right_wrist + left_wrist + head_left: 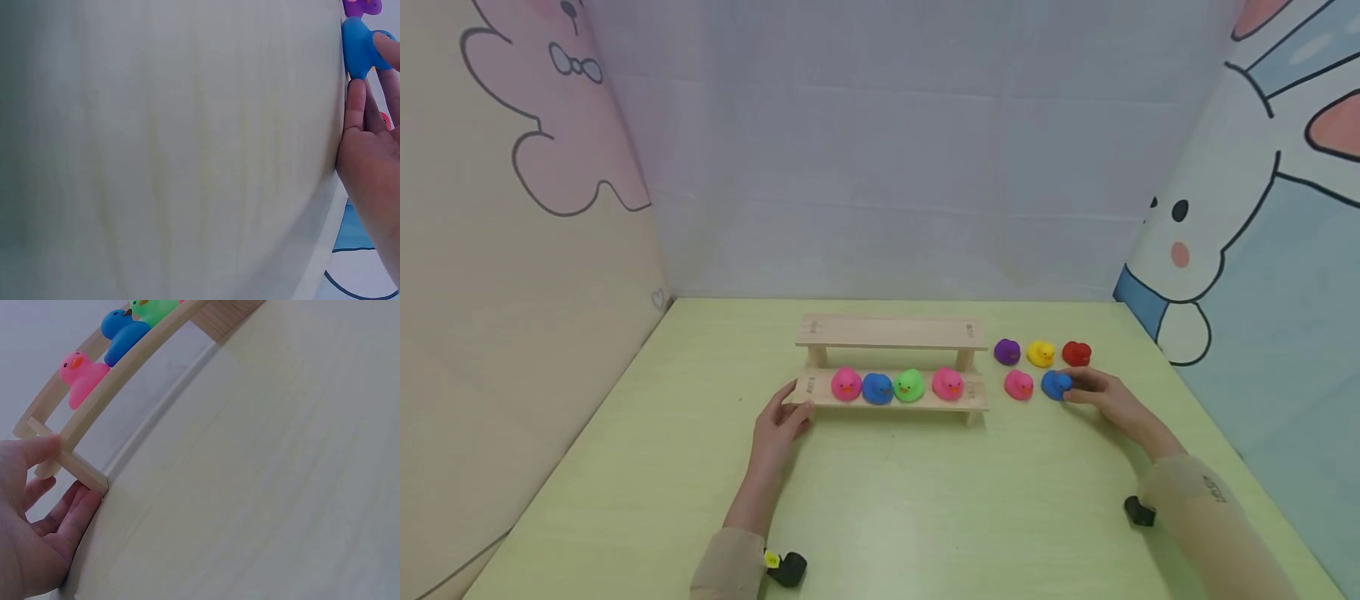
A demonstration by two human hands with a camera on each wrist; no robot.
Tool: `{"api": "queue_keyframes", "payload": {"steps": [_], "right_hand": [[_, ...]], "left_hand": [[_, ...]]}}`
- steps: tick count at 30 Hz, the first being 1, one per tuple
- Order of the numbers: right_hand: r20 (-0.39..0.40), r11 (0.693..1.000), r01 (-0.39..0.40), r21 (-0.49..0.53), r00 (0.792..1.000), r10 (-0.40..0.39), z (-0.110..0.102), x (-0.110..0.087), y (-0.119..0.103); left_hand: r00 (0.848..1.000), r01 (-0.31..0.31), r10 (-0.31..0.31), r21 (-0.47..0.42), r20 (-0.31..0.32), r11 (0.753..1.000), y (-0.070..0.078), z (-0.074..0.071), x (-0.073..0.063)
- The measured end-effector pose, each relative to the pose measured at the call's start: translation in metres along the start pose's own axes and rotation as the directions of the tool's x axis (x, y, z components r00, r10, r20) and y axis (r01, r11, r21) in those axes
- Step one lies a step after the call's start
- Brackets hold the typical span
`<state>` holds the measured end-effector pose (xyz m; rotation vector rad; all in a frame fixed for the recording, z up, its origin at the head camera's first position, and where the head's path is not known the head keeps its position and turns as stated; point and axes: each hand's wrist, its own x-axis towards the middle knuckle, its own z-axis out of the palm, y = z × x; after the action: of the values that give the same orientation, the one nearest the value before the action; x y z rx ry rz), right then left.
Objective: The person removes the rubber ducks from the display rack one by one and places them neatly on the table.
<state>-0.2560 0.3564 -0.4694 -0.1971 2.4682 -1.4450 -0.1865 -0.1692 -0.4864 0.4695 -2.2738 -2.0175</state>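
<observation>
Left hand [781,425] gripping a wooden stand [891,332], right hand [1101,396] pinching a blue duck [1056,385]
Head: four ducks [909,386] sit on the stand's lower step [928,393]; the blue duck is right of the stand, beside a pink duck [1018,385]; left wrist: thumb [42,450] at the step's end, fingers [80,515] against a leg [86,472]; right wrist: thumb and fingers hold the blue duck, a purple duck [362,7] nearby.

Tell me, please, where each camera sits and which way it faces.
Head: on the head, facing forward and down at rack, ducks and table; left hand, right hand and sleeves show.
Left wrist: on that wrist, facing rack and table; left hand shows.
Right wrist: on that wrist, facing table and blue duck; right hand shows.
Head and left wrist share the rack.
</observation>
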Motion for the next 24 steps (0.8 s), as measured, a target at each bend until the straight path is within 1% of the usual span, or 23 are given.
{"api": "queue_keyframes", "payload": {"steps": [9, 15, 21, 24], "right_hand": [[0.004, 1.0, 0.005, 0.0, 1.0, -0.005, -0.0006, 0.003, -0.0007], [0.014, 1.0, 0.018, -0.002, 1.0, -0.018, -0.0012, 0.0041, -0.0002], [0.026, 0.999, 0.033, 0.011, 0.999, -0.033, -0.0013, 0.0025, -0.0001], [0.023, 0.999, 0.038, 0.001, 0.999, -0.038, -0.0014, 0.0006, 0.0]], "left_hand": [[1.0, 0.025, -0.024, 0.005, -0.006, 1.0, 0.004, -0.0009, -0.0001], [0.999, 0.043, -0.043, 0.012, -0.004, 0.999, 0.0034, -0.0015, 0.0021], [0.999, 0.033, -0.033, 0.005, -0.003, 0.999, 0.0025, -0.0008, 0.0017], [1.0, 0.025, -0.025, 0.007, 0.002, 1.0, 0.0013, -0.0002, 0.0007]]}}
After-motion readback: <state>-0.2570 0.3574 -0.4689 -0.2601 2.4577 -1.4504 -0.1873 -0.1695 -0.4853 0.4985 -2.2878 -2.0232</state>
